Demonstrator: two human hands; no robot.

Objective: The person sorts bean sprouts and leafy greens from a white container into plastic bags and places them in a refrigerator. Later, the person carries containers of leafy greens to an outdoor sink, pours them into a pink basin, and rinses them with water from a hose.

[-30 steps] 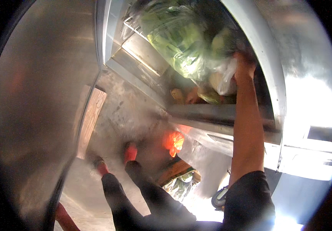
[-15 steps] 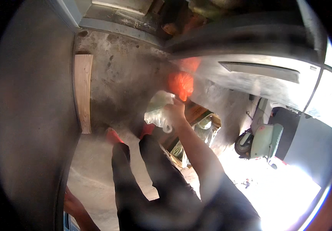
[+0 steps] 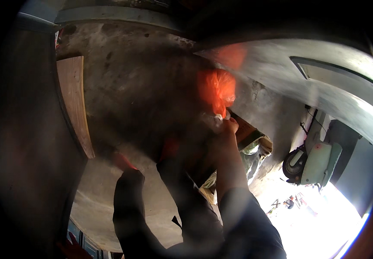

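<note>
My right hand [image 3: 230, 126] is closed at the knotted lower end of a bulging orange plastic bag [image 3: 218, 90]. A crumpled clear plastic piece [image 3: 215, 121] shows beside the fingers; whether I grip it too is unclear. Beneath my right forearm stands a cardboard box [image 3: 246, 132], partly hidden. Clear plastic with something green [image 3: 250, 149] sits in its open end. At the lower left, my left hand [image 3: 72, 249] is in shadow near the edge of a dark upright panel [image 3: 26, 129]. Its visible fingers are apart, with nothing seen in them.
A wooden board [image 3: 75, 99] leans along the dark panel. A pale panel with a recessed handle area [image 3: 337, 73] slopes across the upper right. Beyond the box stands a pale green scooter [image 3: 318, 162]. My feet in red footwear [image 3: 126, 162] are on the concrete floor [image 3: 121, 82].
My right hand has moved up and right within the view. The pale clear bag that hung by it is now mostly out of sight. The left hand sits lower, and the view has shifted.
</note>
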